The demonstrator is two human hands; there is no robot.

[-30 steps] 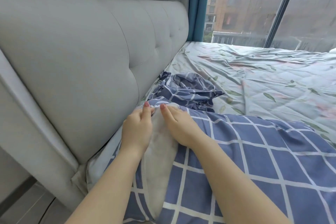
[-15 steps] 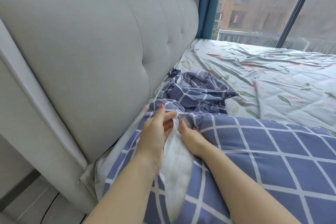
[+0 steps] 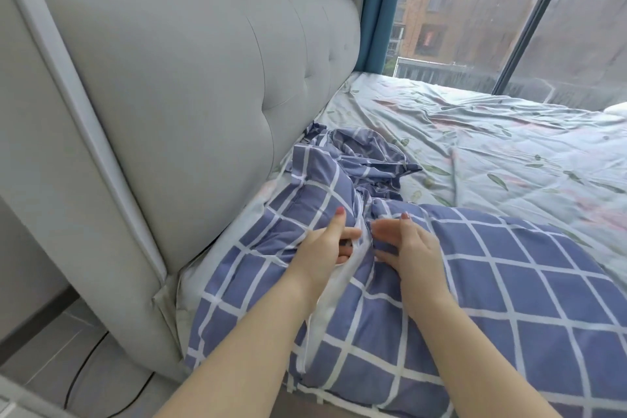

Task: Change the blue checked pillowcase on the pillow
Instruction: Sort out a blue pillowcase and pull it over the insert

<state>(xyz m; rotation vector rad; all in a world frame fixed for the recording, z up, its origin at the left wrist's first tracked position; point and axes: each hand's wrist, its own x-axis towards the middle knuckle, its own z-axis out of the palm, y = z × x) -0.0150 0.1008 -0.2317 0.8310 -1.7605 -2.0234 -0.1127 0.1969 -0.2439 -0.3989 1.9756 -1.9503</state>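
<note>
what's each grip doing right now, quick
left grip: closed on the pillowcase edge at its opening.
right grip: open, fingers fairly straight against the pillowcase.

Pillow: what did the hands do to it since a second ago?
The left hand took a grip on the pillowcase edge and pulled it toward the right hand, covering more of the white pillow. The crumpled case beyond stayed put.

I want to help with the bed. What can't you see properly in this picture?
Head view:
- White pillow: mostly hidden inside the blue checked pillowcase.
- Left hand: some fingers tucked behind the pillowcase's edge.
- Pillowcase's near end: cut off by the bottom edge.
- Buildings outside: blurred by the streaky window.
</note>
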